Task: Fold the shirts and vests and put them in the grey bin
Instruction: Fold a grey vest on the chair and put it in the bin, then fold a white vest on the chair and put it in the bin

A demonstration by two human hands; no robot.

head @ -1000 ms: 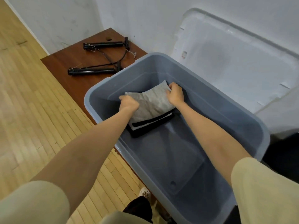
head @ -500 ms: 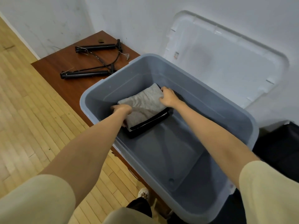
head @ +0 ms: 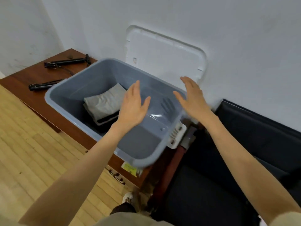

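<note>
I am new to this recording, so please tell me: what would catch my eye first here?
First the two open hands, left hand and right hand, raised above the grey bin on the wooden table. Next, the folded grey garment lying on darker folded clothes at the bin's far end. A white lid leans against the wall behind.

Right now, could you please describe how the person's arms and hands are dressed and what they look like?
Both forearms are bare from the short sleeves down. The sleeves are a pale beige fabric, seen at the bottom corners of the head view. The left hand and right hand wear no gloves; no rings, watch or bracelets show on the visible sides, though the picture is slightly blurred.
</note>
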